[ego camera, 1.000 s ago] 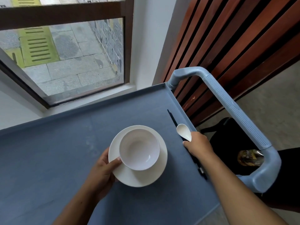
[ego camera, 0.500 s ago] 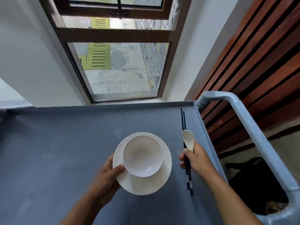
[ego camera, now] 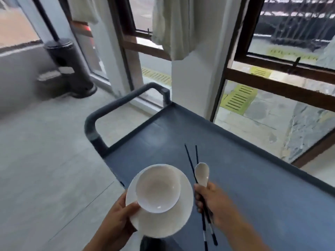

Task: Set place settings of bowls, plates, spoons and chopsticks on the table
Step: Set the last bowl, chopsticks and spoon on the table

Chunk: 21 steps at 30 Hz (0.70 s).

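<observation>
- Left hand point(ego camera: 116, 221) gripping plate point(ego camera: 163, 220) rim, thumb on top; bowl point(ego camera: 157, 187) sitting on plate.
- Right hand point(ego camera: 213, 203) clutching chopsticks point(ego camera: 189, 160) and spoon point(ego camera: 201, 173) together, tips pointing forward.
- All being held over cart's point(ego camera: 253, 178) near end.

The cart point(ego camera: 244, 178) top is bare ahead and right of the hands, up to a low rim point(ego camera: 253, 146). Just behind the rim stands a white pillar point(ego camera: 192, 78). The handle point(ego camera: 91, 131) closes the cart's left end. Left of it the floor point(ego camera: 45, 169) is open up to a black stand point(ego camera: 70, 69). Only a narrow gap lies between the plate point(ego camera: 163, 223) and the chopsticks point(ego camera: 190, 160).
</observation>
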Each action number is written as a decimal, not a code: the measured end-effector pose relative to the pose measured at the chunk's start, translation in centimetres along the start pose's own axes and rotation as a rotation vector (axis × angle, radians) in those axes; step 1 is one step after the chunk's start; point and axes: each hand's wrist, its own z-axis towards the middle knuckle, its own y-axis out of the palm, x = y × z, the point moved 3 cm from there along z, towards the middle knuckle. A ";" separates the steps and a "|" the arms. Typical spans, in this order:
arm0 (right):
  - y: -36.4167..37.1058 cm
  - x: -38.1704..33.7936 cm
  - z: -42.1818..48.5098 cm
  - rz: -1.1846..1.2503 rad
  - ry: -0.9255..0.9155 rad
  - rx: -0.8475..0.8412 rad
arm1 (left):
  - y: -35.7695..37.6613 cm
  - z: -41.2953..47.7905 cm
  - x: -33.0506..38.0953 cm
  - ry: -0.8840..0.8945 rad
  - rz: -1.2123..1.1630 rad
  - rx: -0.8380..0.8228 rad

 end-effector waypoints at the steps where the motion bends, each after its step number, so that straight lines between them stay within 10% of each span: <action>1: 2.3 -0.2 0.6 -0.023 0.029 -0.059 | -1.7 -1.3 0.5 0.030 -0.024 0.054; 21: 56.6 7.1 8.5 -0.386 0.177 -0.771 | -42.6 -15.8 9.5 0.355 -0.386 0.734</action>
